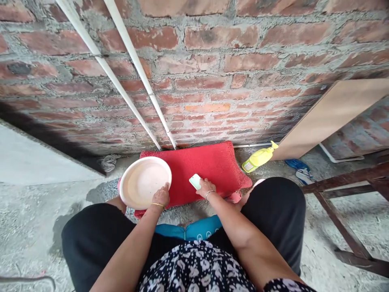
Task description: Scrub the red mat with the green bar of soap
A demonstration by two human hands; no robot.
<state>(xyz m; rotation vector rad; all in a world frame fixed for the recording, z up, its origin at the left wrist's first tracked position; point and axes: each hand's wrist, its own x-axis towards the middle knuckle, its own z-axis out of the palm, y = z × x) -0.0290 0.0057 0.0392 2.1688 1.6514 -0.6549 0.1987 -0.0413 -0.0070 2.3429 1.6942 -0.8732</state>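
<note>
My left hand [161, 195] has its fingers closed over the right rim of a white plastic basin [122, 184], which looks to hold a shallow layer of water. The basin rests at the left end of a red cloth [209, 162] spread over a low support that is hidden beneath it. In my right hand [207, 189] is a flat, pale green phone [195, 181] with rounded corners, held by its near end just over the cloth. A yellow pump bottle [258, 159] leans to the right of the cloth.
Behind the cloth rises a brick wall [206, 83] with two white pipes [133, 54]. A brown board [331, 113] leans at the right, near a blue plastic bag [299, 165] and a dark wooden frame [343, 227]. A crumpled grey rag [108, 162] lies on the left.
</note>
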